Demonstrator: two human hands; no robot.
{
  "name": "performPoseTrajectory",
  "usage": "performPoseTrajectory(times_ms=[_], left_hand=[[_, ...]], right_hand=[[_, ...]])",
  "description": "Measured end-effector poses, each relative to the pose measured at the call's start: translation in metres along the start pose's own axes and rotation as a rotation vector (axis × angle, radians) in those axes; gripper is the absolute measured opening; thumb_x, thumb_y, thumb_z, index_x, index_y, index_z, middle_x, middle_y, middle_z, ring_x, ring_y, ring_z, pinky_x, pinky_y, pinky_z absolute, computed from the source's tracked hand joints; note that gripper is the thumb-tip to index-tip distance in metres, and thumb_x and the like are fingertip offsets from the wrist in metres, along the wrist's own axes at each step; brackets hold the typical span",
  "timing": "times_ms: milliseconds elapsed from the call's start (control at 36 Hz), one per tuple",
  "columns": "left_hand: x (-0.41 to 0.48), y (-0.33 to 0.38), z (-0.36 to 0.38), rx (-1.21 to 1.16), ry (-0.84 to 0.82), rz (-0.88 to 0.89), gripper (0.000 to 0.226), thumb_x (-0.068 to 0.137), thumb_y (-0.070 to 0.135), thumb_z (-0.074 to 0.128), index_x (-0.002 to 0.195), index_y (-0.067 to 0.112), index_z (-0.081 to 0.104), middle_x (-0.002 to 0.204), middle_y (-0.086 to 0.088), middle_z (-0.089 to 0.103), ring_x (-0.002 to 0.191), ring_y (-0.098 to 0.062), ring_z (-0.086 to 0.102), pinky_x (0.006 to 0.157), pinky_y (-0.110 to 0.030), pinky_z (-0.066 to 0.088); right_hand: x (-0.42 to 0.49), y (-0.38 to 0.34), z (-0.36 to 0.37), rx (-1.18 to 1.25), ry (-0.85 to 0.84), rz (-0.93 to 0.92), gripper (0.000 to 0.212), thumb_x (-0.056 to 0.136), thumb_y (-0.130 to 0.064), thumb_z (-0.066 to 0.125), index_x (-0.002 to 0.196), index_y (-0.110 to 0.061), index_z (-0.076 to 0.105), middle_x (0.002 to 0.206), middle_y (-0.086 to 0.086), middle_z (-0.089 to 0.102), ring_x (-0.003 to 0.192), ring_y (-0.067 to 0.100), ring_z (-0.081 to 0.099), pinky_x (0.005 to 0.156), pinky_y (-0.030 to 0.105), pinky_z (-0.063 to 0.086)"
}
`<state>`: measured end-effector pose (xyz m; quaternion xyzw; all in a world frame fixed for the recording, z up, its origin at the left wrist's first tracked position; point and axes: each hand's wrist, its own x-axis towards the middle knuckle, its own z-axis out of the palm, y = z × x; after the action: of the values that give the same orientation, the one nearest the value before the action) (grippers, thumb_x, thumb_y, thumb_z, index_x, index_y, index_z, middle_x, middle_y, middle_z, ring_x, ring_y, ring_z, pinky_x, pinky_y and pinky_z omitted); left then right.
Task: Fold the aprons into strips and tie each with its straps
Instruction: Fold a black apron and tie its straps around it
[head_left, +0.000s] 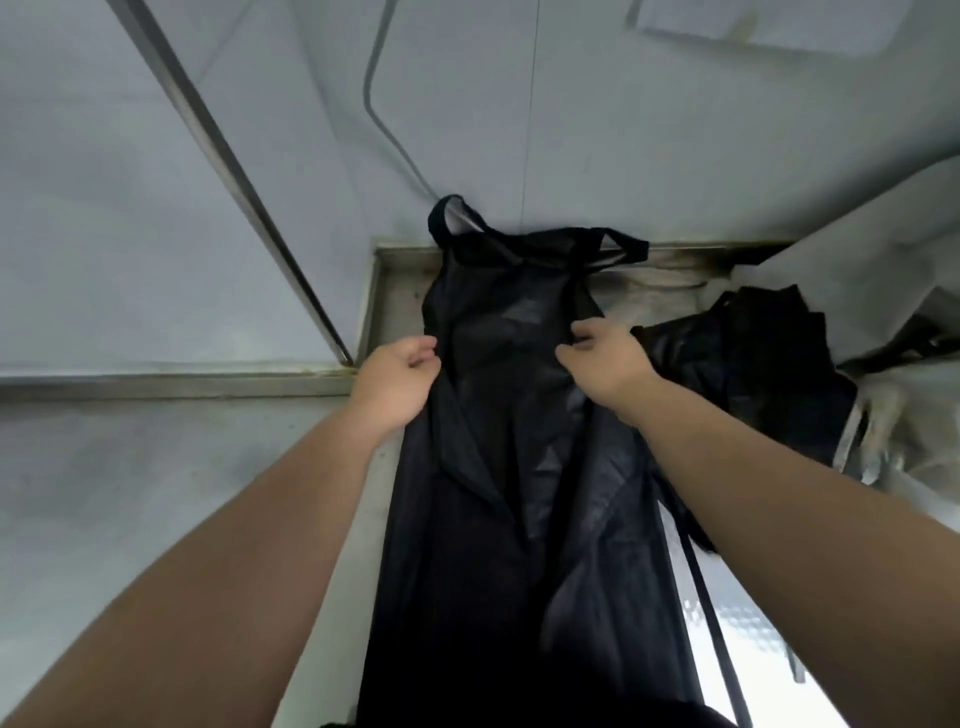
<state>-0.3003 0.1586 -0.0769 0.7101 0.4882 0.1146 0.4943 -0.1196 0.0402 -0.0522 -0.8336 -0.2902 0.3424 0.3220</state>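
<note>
1. A black apron (498, 467) lies lengthwise on a steel desk (387, 306), its bib pointing away from the person and its skirt running to the lower edge of the view.
2. The apron's two long sides are turned inward over its middle, leaving a narrow dark band. The folds overlap loosely and the fabric is creased.
3. The left hand (397, 382) is at the apron's left edge, just below the bib, with its fingers curled and pinching the folded fabric there.
4. The right hand (605, 358) is at the apron's right edge, about level with the left, with its fingers curled and gripping the fabric.
5. The neck loop (452, 218) rises at the apron's far end, propped against the grey wall (571, 130) behind it.
6. A strap (705, 597) trails from the apron's right side and runs down under the right forearm toward the lower edge of the view.
7. A pile (753, 374) of more black fabric lies just right of the apron, beyond the right hand.
8. A pale crumpled sheet (883, 280) lies further right of the apron, behind and beside the pile.
</note>
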Motion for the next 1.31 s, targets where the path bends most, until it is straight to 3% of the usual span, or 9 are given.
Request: performPoseTrajectory(times_ms=[111, 333, 500, 750, 861, 1028, 1139, 1222, 1306], left_hand=[[-0.028, -0.027, 0.005, -0.032, 0.067, -0.046, 0.034, 0.096, 0.015, 0.049, 0.129, 0.014, 0.055, 0.127, 0.000, 0.059, 0.114, -0.014, 0.056, 0.097, -0.023, 0.040], [-0.099, -0.090, 0.020, 0.090, 0.171, -0.154, 0.035, 0.093, 0.016, 0.053, 0.129, 0.014, 0.056, 0.130, -0.002, 0.058, 0.117, -0.018, 0.055, 0.099, -0.025, 0.040], [-0.114, -0.110, 0.028, 0.077, 0.141, -0.163, 0.044, 0.092, 0.015, 0.058, 0.135, 0.014, 0.049, 0.137, -0.006, 0.052, 0.125, -0.018, 0.050, 0.100, -0.022, 0.036], [-0.084, -0.111, 0.022, 0.186, 0.174, -0.124, 0.046, 0.090, 0.029, 0.061, 0.132, 0.013, 0.050, 0.126, -0.002, 0.060, 0.115, -0.018, 0.056, 0.092, -0.022, 0.039], [-0.068, -0.108, 0.016, 0.269, 0.171, -0.112, 0.033, 0.089, 0.035, 0.062, 0.112, 0.012, 0.061, 0.108, -0.001, 0.066, 0.102, -0.019, 0.061, 0.083, -0.026, 0.045], [-0.057, -0.114, 0.002, 0.365, 0.100, -0.111, 0.022, 0.092, 0.027, 0.058, 0.096, 0.007, 0.067, 0.100, -0.009, 0.069, 0.095, -0.026, 0.062, 0.079, -0.029, 0.045], [-0.053, -0.116, -0.010, 0.378, 0.071, -0.144, 0.018, 0.091, 0.026, 0.060, 0.091, 0.009, 0.066, 0.091, -0.006, 0.068, 0.089, -0.024, 0.063, 0.069, -0.025, 0.042], [-0.051, -0.120, -0.012, 0.411, 0.072, -0.099, 0.024, 0.086, 0.025, 0.066, 0.105, 0.012, 0.060, 0.103, -0.003, 0.062, 0.093, -0.019, 0.058, 0.073, -0.024, 0.039], [-0.047, -0.118, -0.013, 0.498, 0.059, 0.034, 0.053, 0.084, 0.023, 0.067, 0.133, 0.018, 0.046, 0.128, -0.004, 0.045, 0.116, -0.022, 0.047, 0.090, -0.028, 0.040]], right_hand=[[-0.027, 0.010, 0.025, -0.074, -0.066, -0.079, 0.050, 0.095, -0.026, 0.054, 0.141, -0.014, 0.039, 0.129, 0.003, 0.053, 0.109, 0.017, 0.053, 0.086, 0.022, 0.041], [-0.079, 0.049, 0.089, -0.229, -0.305, -0.167, 0.080, 0.086, -0.022, 0.067, 0.150, -0.024, 0.018, 0.147, 0.008, 0.032, 0.129, 0.023, 0.039, 0.098, 0.021, 0.034], [-0.093, 0.074, 0.115, -0.322, -0.295, -0.137, 0.086, 0.090, -0.012, 0.059, 0.151, -0.030, 0.002, 0.152, 0.002, 0.026, 0.122, 0.024, 0.047, 0.098, 0.028, 0.042], [-0.081, 0.066, 0.125, -0.447, -0.133, -0.101, 0.055, 0.098, -0.022, 0.044, 0.148, -0.023, 0.022, 0.127, 0.008, 0.054, 0.111, 0.026, 0.053, 0.092, 0.037, 0.048], [-0.071, 0.054, 0.131, -0.437, -0.056, -0.074, 0.031, 0.097, -0.038, 0.042, 0.118, -0.016, 0.051, 0.100, 0.007, 0.062, 0.091, 0.026, 0.058, 0.077, 0.036, 0.052], [-0.051, 0.042, 0.129, -0.314, -0.031, 0.082, 0.052, 0.098, -0.051, 0.030, 0.115, -0.010, 0.057, 0.115, 0.009, 0.058, 0.098, 0.024, 0.051, 0.082, 0.032, 0.041], [-0.041, 0.042, 0.124, -0.228, 0.071, 0.166, 0.048, 0.100, -0.046, 0.030, 0.102, -0.008, 0.058, 0.106, 0.012, 0.061, 0.088, 0.022, 0.051, 0.074, 0.029, 0.039], [-0.043, 0.043, 0.122, -0.283, 0.065, 0.136, 0.040, 0.095, -0.037, 0.049, 0.123, -0.009, 0.051, 0.109, 0.010, 0.060, 0.100, 0.025, 0.057, 0.073, 0.028, 0.042], [-0.045, 0.039, 0.125, -0.341, 0.012, 0.011, 0.061, 0.090, -0.036, 0.059, 0.142, -0.017, 0.031, 0.125, 0.011, 0.051, 0.111, 0.025, 0.052, 0.086, 0.032, 0.046]])
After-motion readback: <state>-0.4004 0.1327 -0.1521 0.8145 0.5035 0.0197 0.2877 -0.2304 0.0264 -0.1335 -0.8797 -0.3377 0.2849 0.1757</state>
